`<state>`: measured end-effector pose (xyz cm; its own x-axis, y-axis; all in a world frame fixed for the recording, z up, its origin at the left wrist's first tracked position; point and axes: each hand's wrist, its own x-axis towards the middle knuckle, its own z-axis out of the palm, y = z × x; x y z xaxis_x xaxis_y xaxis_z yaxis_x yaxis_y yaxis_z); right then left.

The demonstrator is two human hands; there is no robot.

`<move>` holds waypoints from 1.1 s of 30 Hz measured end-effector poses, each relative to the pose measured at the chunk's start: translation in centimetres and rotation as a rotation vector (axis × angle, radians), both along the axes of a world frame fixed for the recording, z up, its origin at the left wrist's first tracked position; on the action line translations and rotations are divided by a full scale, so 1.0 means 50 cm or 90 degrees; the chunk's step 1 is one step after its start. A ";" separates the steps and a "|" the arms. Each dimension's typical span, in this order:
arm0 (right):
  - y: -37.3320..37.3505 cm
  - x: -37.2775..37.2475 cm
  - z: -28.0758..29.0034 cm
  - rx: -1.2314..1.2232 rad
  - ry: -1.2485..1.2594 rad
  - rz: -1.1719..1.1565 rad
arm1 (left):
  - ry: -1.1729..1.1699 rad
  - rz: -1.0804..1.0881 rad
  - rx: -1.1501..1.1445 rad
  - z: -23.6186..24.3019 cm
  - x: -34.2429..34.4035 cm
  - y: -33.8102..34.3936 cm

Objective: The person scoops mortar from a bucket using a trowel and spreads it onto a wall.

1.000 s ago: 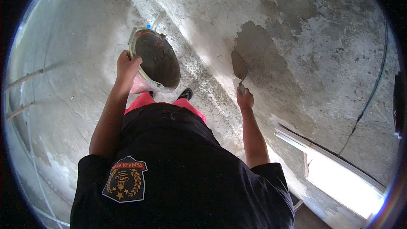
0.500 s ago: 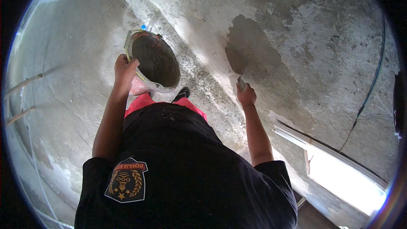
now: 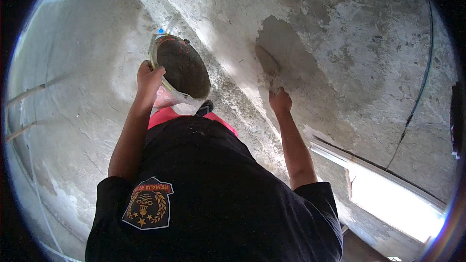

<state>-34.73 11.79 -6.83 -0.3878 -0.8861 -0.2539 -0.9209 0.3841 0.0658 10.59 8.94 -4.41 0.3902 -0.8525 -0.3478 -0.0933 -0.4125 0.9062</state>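
My left hand grips the near-left rim of a round bucket and holds it tilted beside my leg. Wet grey mortar fills much of its inside, with a reddish-orange streak near the far rim. On the right, my closed right hand has hold of a trowel, its handle mostly hidden in the fist. The trowel's blade lies against the rough grey wall, at the left border of a dark, wet-looking mortar patch.
A dark cable hangs along the wall at far right. Below it a bright window opening cuts into the wall. Two wooden sticks jut in at far left. My dark shoe stands near the wall's foot.
The trowel blade now shows flat along the patch's left border, where before it was edge-on and lower. The bucket and my left hand have shifted slightly right in view.
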 end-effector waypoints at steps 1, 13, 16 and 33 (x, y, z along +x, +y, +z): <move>-0.006 -0.009 -0.006 0.000 0.001 -0.004 | 0.001 -0.004 0.000 0.000 -0.001 -0.002; 0.039 -0.022 0.011 0.001 0.008 0.028 | -0.030 -0.004 0.000 0.008 0.036 -0.007; 0.008 -0.036 0.027 0.023 0.028 0.007 | -0.041 -0.012 -0.022 0.014 0.037 -0.018; -0.012 -0.051 -0.050 0.162 0.046 0.040 | -0.003 -0.041 0.025 0.023 0.046 -0.042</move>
<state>-37.28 11.21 -9.33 -0.3600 -0.8199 -0.4450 -0.9315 0.2897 0.2199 12.87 6.86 -3.24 0.3363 -0.8614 -0.3806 -0.1246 -0.4412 0.8887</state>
